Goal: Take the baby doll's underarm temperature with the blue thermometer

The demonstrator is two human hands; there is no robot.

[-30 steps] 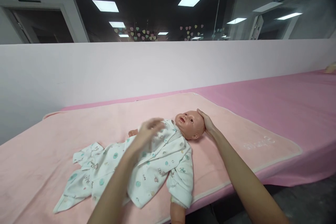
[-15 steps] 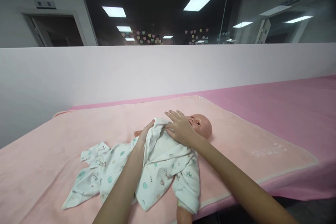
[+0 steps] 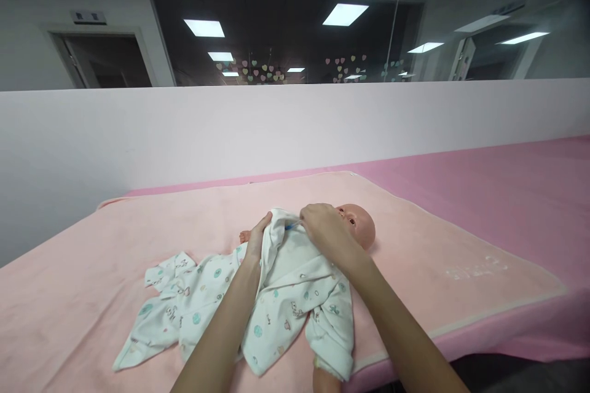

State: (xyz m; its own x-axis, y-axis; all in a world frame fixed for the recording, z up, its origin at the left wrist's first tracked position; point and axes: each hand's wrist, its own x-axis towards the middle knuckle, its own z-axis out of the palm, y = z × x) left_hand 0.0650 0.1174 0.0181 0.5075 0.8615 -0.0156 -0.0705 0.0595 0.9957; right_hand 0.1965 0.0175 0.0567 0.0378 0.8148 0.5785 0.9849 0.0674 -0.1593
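Observation:
A baby doll [image 3: 361, 226] lies on its back, its head to the right, in a white printed baby top [image 3: 288, 301]. My left hand [image 3: 259, 236] grips the folded-back front flap of the top near the chest. Beside the doll's chin, my right hand [image 3: 322, 224] is closed, fingers pinched on a thin stick with a blue part [image 3: 290, 226], which looks like a thermometer. The blue part lies by the opened flap; the rest is hidden in my fingers. Printed baby trousers [image 3: 198, 295] spread out to the left, partly behind my left forearm.
The doll lies on a peach blanket [image 3: 405, 270] over a pink padded surface [image 3: 520, 190]. A low white wall [image 3: 295, 129] runs along the back, with a dark window [image 3: 286, 31] above it. The padded surface's front edge drops away at lower right.
My right hand has gone from spread fingers over the chest to a closed pinch, and the blue-marked stick now shows. My left hand keeps hold of the flap. The view has tilted slightly.

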